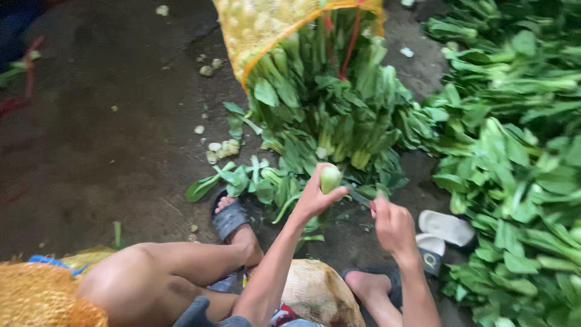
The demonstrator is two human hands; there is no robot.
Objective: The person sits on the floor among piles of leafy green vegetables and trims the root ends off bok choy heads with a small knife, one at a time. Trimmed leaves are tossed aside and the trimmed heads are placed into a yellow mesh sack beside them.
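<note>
Over the dirt floor (91, 139), the left hand (313, 197) holds a green stalk (330, 179), and at its 3 o'clock the right hand (393, 225) grips a knife (358, 196), greens (339, 115) at 12 o'clock.

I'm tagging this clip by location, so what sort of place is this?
Probably a vegetable market floor or produce sorting area. Heaps of leafy green vegetables lie on bare dark ground, more spill from a yellow mesh sack, and the left hand holds a pale green stalk base for trimming.
</note>
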